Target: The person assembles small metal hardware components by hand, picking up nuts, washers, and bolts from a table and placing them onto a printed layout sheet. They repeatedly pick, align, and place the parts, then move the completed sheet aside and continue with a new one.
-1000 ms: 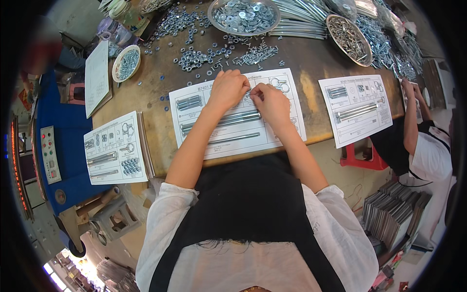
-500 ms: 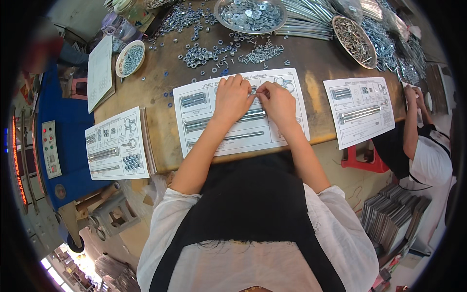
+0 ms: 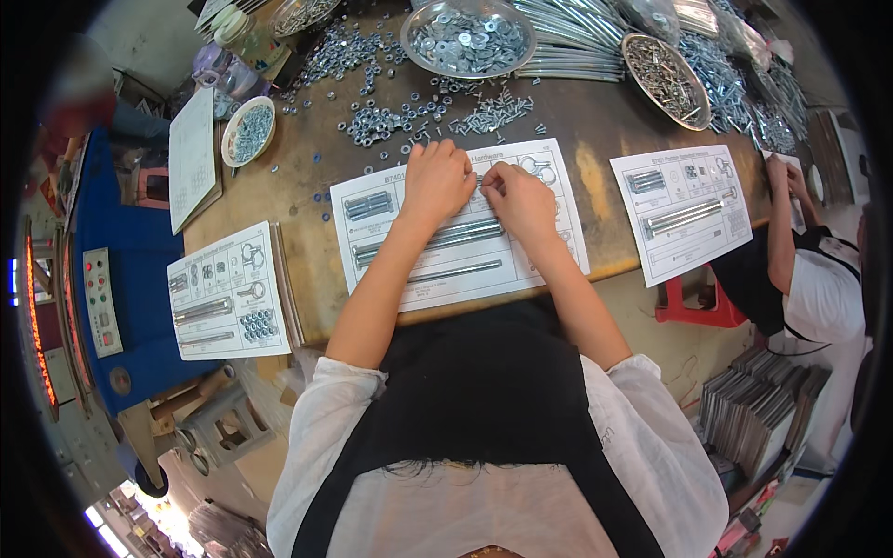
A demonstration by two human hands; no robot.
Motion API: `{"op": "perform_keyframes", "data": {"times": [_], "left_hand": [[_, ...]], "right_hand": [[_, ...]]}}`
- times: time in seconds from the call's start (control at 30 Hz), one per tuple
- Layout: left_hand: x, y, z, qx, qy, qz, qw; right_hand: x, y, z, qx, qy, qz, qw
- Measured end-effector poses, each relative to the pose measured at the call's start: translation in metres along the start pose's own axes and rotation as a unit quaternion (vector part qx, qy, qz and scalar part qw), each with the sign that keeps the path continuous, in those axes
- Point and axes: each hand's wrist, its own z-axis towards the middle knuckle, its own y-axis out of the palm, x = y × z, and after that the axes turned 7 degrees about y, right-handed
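Centrally, in the head view, the left hand (image 3: 435,181) and the right hand (image 3: 517,197) meet fingertip to fingertip over the upper part of a white printed layout sheet (image 3: 558,237) lying on the brown wooden workbench (image 3: 595,121). Both hands are curled closed over something small and silvery between the fingertips; what exactly they pinch cannot be told. Long zinc-plated steel bolts (image 3: 465,232) lie in rows on the sheet, just below the hands.

The step in hand appears to be fitting or placing a small fastener on the sheet. The next move likely calls for fine fingertip control and a reach to the loose steel nuts and screws (image 3: 391,116) scattered above the sheet, or to the round metal tray of washers (image 3: 468,37) at the upper centre.

The knuckles hide the pinched piece. A similar sheet (image 3: 684,209) lies at right, another (image 3: 228,293) at lower left. A co-worker's arm (image 3: 779,223) enters at the right edge, where fisheye bending blurs detail.
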Motion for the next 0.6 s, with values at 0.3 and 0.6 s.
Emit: {"op": "perform_keyframes", "data": {"times": [0.3, 0.6], "left_hand": [[0.0028, -0.0026, -0.0085, 0.009, -0.017, -0.066, 0.998], [-0.0031, 0.0008, -0.0115, 0.034, 0.0, -0.083, 0.996]], "right_hand": [[0.0003, 0.005, 0.0071, 0.011, -0.007, 0.003, 1.0], [-0.0046, -0.0003, 0.0047, -0.001, 0.008, -0.002, 1.0]]}}
